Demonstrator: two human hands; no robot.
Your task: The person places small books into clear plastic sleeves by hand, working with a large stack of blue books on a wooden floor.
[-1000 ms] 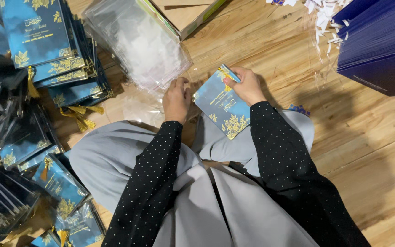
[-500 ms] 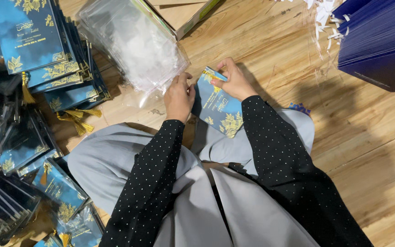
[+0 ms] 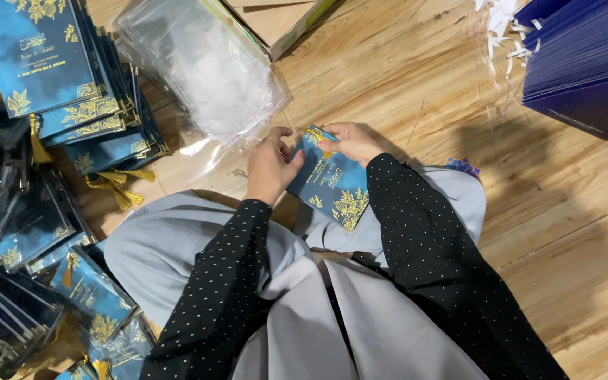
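Observation:
A blue card (image 3: 332,184) with gold flower print rests over my lap, its top edge toward the floor. My right hand (image 3: 350,141) pinches the card's top corner, where a gold tassel shows. My left hand (image 3: 270,165) holds the card's left edge, fingers curled, right beside a stack of clear plastic sleeves (image 3: 205,67). Both sleeves of my top are black with white dots, over a grey skirt (image 3: 177,253).
A pile of blue cards with gold tassels (image 3: 72,91) lies at the upper left. Cards in plastic sleeves (image 3: 29,281) spread along the left edge. A dark blue stack (image 3: 585,63) sits at the upper right, a cardboard box (image 3: 283,21) at the top, on the wooden floor (image 3: 423,77).
The view shifted slightly. Both hands stayed on the card; my right hand moved along its top corner by the tassel and my left hand closed in on the card's edge.

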